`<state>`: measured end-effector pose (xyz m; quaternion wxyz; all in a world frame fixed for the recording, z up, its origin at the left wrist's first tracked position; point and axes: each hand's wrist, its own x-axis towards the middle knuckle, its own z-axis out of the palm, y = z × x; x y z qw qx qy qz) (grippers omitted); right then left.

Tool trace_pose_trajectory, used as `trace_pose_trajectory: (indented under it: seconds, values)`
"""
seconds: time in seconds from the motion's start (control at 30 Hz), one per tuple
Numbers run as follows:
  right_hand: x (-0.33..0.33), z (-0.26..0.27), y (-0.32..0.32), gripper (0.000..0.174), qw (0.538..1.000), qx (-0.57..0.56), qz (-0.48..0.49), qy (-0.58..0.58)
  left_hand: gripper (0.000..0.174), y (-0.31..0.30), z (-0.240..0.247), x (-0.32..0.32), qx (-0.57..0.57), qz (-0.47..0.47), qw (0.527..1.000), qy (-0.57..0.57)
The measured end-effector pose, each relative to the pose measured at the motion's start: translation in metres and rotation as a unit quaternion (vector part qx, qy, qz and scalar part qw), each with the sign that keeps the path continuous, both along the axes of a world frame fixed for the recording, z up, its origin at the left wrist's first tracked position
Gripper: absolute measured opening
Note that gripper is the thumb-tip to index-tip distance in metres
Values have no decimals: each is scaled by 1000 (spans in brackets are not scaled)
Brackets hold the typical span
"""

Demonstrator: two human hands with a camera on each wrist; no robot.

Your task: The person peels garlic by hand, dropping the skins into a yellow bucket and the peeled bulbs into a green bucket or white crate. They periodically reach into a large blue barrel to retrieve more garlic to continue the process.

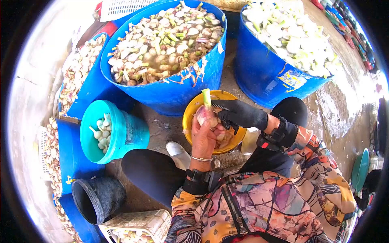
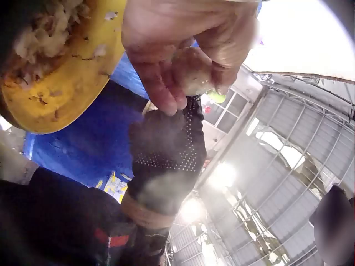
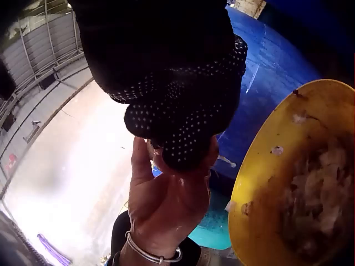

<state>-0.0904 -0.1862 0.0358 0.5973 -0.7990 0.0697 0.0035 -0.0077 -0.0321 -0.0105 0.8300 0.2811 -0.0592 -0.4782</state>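
My bare left hand [image 1: 202, 141] grips a garlic bulb [image 1: 206, 116], purplish and pale, its cut green stem pointing up. Over the bulb's right side lies my right hand [image 1: 245, 114], in a black glove with white dots, its fingers curled against the bulb. Seen from the left wrist, bare fingertips pinch the pale bulb [image 2: 191, 72] just above the gloved hand [image 2: 165, 138]. In the right wrist view the gloved fingers [image 3: 186, 138] cover most of the bulb. Both hands are over a yellow bowl [image 1: 187, 121] with papery peelings [image 1: 223, 141] inside.
Behind the bowl stands a big blue tub [image 1: 170, 95] of garlic in water; a second blue tub [image 1: 259, 77] holds white peeled bulbs. At left are a turquoise bucket [image 1: 135, 131] with several white bulbs, a black bucket [image 1: 99, 200] and a white crate [image 1: 139, 222].
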Motion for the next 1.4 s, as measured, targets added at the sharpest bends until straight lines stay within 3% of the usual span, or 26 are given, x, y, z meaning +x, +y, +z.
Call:
trace_pose_trajectory:
  seconds: [0.1,0.3,0.4,0.47,0.6,0.7,0.8,0.9,0.97,1.03,1.13,1.23,1.27,1.37,1.4]
  values:
    - [-4,12,3,37,991,107,-10,80,52,-2,1,-1,46,13,997,-61]
    - [9,-38,6,34,985,-76,-28,-153,59,-3,4,-9,118,94,973,-176]
    - [0,-18,10,34,998,24,-46,-19,59,-1,3,-9,130,88,972,-177]
    - [-1,-14,8,34,998,23,-51,15,53,0,5,-9,109,70,985,-115]
    - [4,-36,0,35,993,-32,-4,-110,37,6,-7,-2,65,-16,997,-46]
    - [-2,-28,-7,34,989,142,-26,18,46,14,-6,-9,7,-38,989,145]
    - [-5,-20,-20,39,989,138,-26,36,51,12,-10,-6,-11,-80,989,120]
    - [-3,-6,-18,44,982,183,-30,-35,49,10,-10,-6,8,-79,993,86]
    - [5,-39,-14,45,990,-62,1,-126,46,6,-13,-9,47,-75,995,36]
    - [5,-32,-9,44,995,-75,9,-62,40,4,-9,-13,93,-76,992,35]
    - [5,-31,-9,30,1000,13,13,0,38,7,-3,-18,136,-42,989,44]
    - [8,-45,-2,23,993,-72,-22,-95,42,10,-11,-21,126,-50,987,91]
    - [7,-48,1,21,990,-54,-42,-125,54,10,-19,-26,130,-35,983,127]
    - [9,-69,-4,21,992,-45,-20,-113,65,16,-22,-33,-20,-173,955,242]
    - [7,-67,-5,19,996,15,-10,-91,70,15,-20,-34,-5,-163,953,255]
